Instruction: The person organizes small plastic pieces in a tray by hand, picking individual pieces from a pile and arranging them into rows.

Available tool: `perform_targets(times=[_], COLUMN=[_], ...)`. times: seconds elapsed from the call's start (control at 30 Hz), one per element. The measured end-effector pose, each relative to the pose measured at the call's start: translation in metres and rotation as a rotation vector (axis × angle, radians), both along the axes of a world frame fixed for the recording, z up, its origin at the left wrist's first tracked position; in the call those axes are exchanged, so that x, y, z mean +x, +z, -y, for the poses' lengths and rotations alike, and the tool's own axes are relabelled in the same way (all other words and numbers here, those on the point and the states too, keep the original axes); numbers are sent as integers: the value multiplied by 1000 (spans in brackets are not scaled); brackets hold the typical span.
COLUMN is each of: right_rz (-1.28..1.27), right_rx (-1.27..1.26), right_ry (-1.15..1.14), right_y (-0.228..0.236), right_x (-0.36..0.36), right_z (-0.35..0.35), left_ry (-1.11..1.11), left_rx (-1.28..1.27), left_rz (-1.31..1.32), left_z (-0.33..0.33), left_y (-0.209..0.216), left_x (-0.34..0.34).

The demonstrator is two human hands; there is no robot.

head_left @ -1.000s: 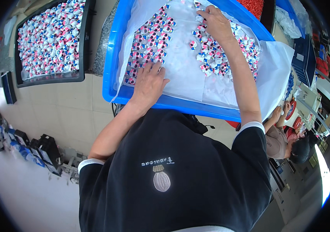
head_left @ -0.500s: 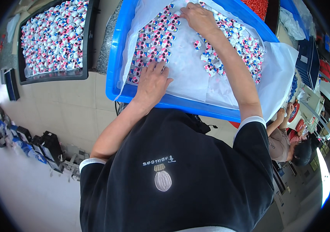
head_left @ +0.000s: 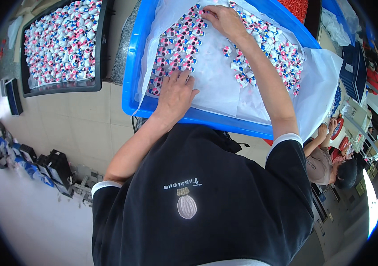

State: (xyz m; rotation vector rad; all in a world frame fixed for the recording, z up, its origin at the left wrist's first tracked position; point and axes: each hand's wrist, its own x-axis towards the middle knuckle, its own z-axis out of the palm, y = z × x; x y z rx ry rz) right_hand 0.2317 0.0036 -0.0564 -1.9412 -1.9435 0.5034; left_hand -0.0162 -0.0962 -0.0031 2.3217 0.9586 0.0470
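Small toy figures [head_left: 179, 48] in white, pink and blue with dark faces lie side by side in rows along the left of a blue tray [head_left: 129, 75]. A thin white sheet [head_left: 213, 84] lines that tray. Over the near end of the rows rests my left hand [head_left: 176, 91], open, its fingers spread and touching the figures there. At the far end, my right hand [head_left: 226, 22] pinches a toy figure [head_left: 203, 12], partly hidden by the fingertips. A loose pile of figures [head_left: 282, 55] fills the tray's right side, beneath and beyond my right forearm.
A black bin [head_left: 102, 48] full of similar figures stands to the left. Red pieces [head_left: 294, 8] lie in a container beyond the tray. At the right, another person [head_left: 324, 164] works with their hands by a red dish. Dark blue crates [head_left: 352, 73] stand behind them.
My right hand has shifted slightly nearer and to the left, toward the far end of the rows. My left hand has stayed in place.
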Motion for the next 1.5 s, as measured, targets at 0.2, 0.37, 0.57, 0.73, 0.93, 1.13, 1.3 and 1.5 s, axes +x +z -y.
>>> perform_targets(times=[0.2, 0.37, 0.57, 0.73, 0.93, 1.13, 1.3, 1.5], right_rz=[91, 221, 94, -78, -114, -304, -64, -331], right_rx=[-2, -392, -38, 172, 84, -57, 224, -37], right_ry=[-76, -105, -100, -65, 0, -3, 67, -91], right_y=[30, 49, 24, 5, -12, -16, -23, -18], right_x=[20, -4, -3, 14, 13, 19, 24, 13], right_z=[33, 77, 80, 15, -25, -29, -27, -22], left_ry=[8, 6, 3, 18, 32, 38, 31, 25], left_rx=[28, 11, 20, 41, 14, 16, 13, 25], left_rz=[14, 13, 12, 30, 15, 7, 12, -4], left_z=[1, -1, 0, 0, -1, 0, 0, -1], left_y=[-1, 0, 0, 0, 3, 1, -1, -1], left_x=[-1, 0, -1, -1, 1, 1, 1, 2])
